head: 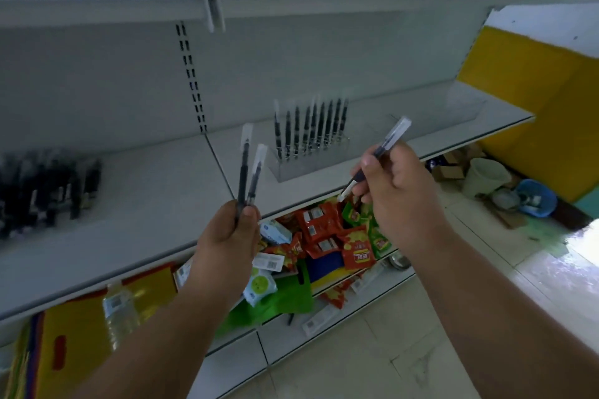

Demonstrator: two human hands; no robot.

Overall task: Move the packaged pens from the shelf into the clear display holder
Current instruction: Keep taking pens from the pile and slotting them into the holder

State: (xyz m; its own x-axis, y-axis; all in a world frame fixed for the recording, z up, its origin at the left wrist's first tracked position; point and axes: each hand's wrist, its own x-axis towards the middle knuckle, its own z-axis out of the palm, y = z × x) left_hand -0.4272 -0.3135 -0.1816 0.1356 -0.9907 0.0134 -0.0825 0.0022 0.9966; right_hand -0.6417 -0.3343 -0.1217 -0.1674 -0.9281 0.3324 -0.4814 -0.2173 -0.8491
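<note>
1. Packaged pens — three in hand. The left hand (227,236) pinches two sleeved pens (248,172) by their lower ends, fingers clamped on them, tips up. The right hand (398,191) has its fingers closed round one sleeved pen (379,155), tilted up to the right.
2. The clear display holder (311,155) stands on the shelf (155,204) behind and between the hands, with a row of pens already upright in its back part; the front looks free.
3. More pens lie in a blurred pile (48,185) far left on the same shelf — still to be moved.
4. Judged step: seat the right-hand pen first. Turn it upright, lower it beside the standing row and keep clear of the neighbours.
5. Risk: slippery sleeves; feed the left pair one at a time.
</note>
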